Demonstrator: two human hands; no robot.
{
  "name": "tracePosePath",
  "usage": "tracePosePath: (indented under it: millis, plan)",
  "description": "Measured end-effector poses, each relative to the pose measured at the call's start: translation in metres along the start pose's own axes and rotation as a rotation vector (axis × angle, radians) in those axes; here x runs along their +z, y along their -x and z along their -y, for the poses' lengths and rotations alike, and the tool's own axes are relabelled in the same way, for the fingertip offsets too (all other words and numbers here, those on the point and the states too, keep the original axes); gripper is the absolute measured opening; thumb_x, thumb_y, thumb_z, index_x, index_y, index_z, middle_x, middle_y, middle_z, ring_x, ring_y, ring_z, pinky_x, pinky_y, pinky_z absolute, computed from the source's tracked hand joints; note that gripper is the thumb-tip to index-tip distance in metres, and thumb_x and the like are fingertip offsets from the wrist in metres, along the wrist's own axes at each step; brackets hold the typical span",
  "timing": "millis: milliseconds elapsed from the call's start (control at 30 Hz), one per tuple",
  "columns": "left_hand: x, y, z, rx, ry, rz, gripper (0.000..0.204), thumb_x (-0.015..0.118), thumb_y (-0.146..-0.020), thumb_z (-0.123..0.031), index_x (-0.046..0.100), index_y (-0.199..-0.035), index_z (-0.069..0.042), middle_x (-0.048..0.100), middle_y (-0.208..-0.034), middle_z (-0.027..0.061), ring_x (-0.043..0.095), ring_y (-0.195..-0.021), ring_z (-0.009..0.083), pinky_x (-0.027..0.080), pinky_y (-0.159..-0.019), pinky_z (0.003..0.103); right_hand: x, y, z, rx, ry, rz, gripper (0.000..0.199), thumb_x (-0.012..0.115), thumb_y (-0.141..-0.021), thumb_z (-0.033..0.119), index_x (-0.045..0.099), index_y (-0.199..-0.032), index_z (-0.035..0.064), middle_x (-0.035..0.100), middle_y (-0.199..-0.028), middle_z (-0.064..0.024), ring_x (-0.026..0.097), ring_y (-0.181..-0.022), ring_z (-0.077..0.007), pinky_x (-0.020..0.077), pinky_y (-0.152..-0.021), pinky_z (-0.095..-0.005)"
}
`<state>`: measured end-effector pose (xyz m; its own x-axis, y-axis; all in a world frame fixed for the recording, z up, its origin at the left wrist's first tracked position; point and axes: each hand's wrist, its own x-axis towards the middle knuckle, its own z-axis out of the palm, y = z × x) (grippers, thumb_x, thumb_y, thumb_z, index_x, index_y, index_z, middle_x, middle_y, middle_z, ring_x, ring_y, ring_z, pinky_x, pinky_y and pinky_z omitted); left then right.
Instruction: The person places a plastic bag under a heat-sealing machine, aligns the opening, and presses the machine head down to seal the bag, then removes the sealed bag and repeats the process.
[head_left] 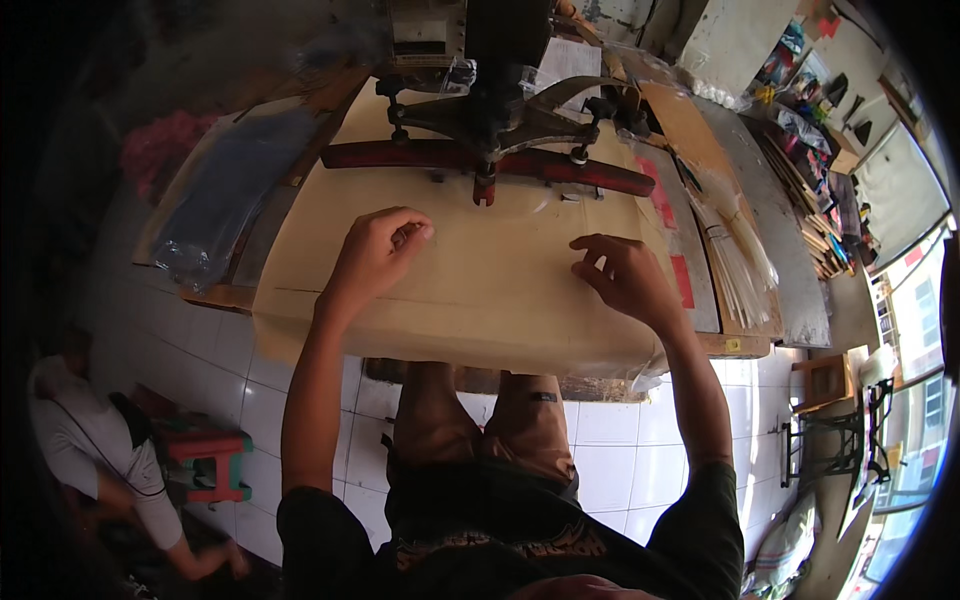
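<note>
A cream-covered work table (470,310) lies in front of me. My left hand (378,252) rests on it with fingers curled, pinching the edge of a thin clear plastic sheet (490,225) that is hard to make out. My right hand (625,277) presses the sheet's right side with bent fingers, thumb and forefinger pinching. Just beyond both hands stands a dark metal press machine (490,110) with a long red bar (480,158) across its base.
A clear bag of dark material (225,200) lies at the table's left. A bundle of thin pale sticks (735,255) and wood strips lie to the right. Another person (100,450) crouches on the white tiled floor by a small red-green stool (212,462).
</note>
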<state>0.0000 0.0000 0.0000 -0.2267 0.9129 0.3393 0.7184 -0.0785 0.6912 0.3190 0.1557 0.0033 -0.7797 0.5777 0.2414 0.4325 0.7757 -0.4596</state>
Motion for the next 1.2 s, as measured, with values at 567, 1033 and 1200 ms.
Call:
tracePosePath:
  millis: [567, 1033, 1200]
  plan:
    - [0.054, -0.092, 0.061, 0.523, -0.719, -0.196, 0.026, 0.063, -0.081, -0.008, 0.07, -0.106, -0.005, 0.072, -0.084, 0.0122, 0.069, -0.064, 0.0283, 0.057, -0.057, 0.04, 0.056, -0.096, -0.047, -0.311, 0.838, -0.446, 0.021, 0.063, -0.08, 0.013, 0.067, -0.1, 0.0104, 0.066, -0.081, -0.0031, 0.07, -0.071, -0.0189, 0.0549, -0.062, -0.0361]
    - [0.069, -0.099, 0.067, 0.589, -0.902, -0.243, 0.013, 0.065, -0.073, -0.009, 0.072, -0.083, -0.006, 0.069, -0.074, 0.0077, 0.069, -0.061, 0.0236, 0.054, -0.057, 0.037, 0.05, -0.103, -0.047, -0.257, 0.806, -0.112, 0.013, 0.058, -0.082, 0.013, 0.066, -0.092, 0.0102, 0.07, -0.088, -0.007, 0.071, -0.074, -0.024, 0.0553, -0.068, -0.0405]
    - [0.069, -0.106, 0.069, 0.512, -0.847, -0.096, 0.011, 0.063, -0.076, -0.007, 0.072, -0.082, -0.003, 0.07, -0.077, 0.0128, 0.069, -0.067, 0.029, 0.055, -0.063, 0.042, 0.053, -0.097, -0.048, -0.245, 0.823, -0.183, 0.011, 0.057, -0.083, 0.012, 0.065, -0.09, 0.0104, 0.07, -0.088, -0.0061, 0.071, -0.072, -0.0231, 0.0549, -0.068, -0.0394]
